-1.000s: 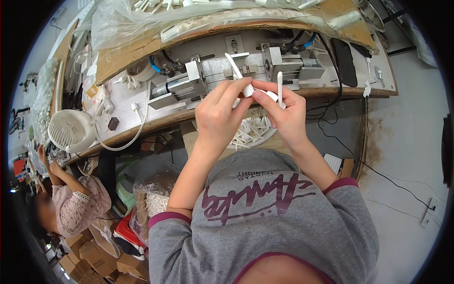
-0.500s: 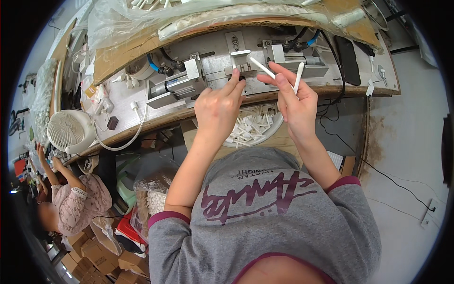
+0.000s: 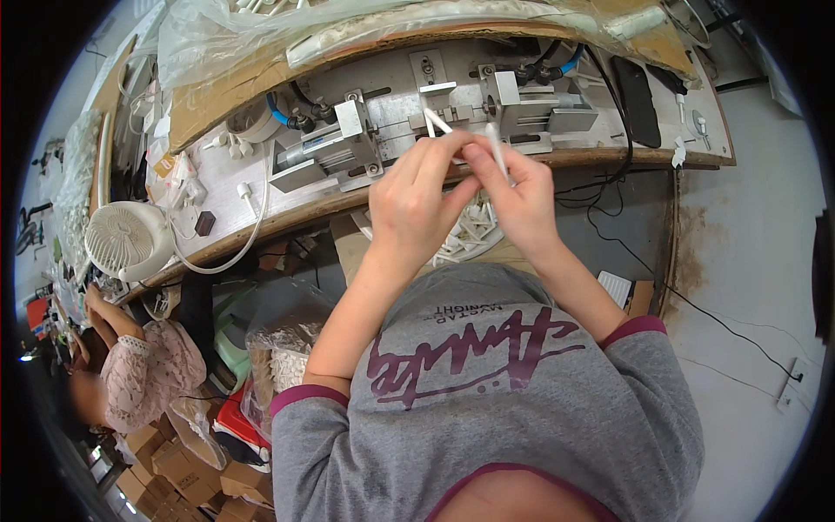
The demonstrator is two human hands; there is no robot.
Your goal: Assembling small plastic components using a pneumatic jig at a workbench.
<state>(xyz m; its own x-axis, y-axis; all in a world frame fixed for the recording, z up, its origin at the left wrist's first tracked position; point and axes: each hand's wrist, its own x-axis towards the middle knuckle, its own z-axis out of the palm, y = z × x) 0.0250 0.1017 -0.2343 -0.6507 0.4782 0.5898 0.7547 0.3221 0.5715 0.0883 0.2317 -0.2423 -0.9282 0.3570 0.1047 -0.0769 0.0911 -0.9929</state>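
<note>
My left hand (image 3: 409,204) and my right hand (image 3: 519,198) meet just in front of a metal clamping fixture (image 3: 448,115) on the bench. A slim white plastic stick (image 3: 437,121) juts up and left from where the fingertips come together. Beside it shows a second white piece (image 3: 430,127), at the left fingertips. Another white stick (image 3: 496,148), slightly blurred, stands up from my closed right hand. Both sets of fingers are pinched, and their overlap hides the lower ends of the pieces. Below the hands, a round tray holds several loose white sticks (image 3: 474,228).
Pneumatic cylinders flank the fixture, on the left (image 3: 322,148) and right (image 3: 552,109). A white fan (image 3: 130,242) and its cable sit at the bench's left. A dark phone (image 3: 637,100) lies at right. Another person (image 3: 152,374) works at far left, near cardboard boxes (image 3: 183,465).
My right hand has moved left and my left hand has drawn back from the fixture, so their fingertips now meet. The left fingers, pointing before, are now pinched with white pieces at their tips.
</note>
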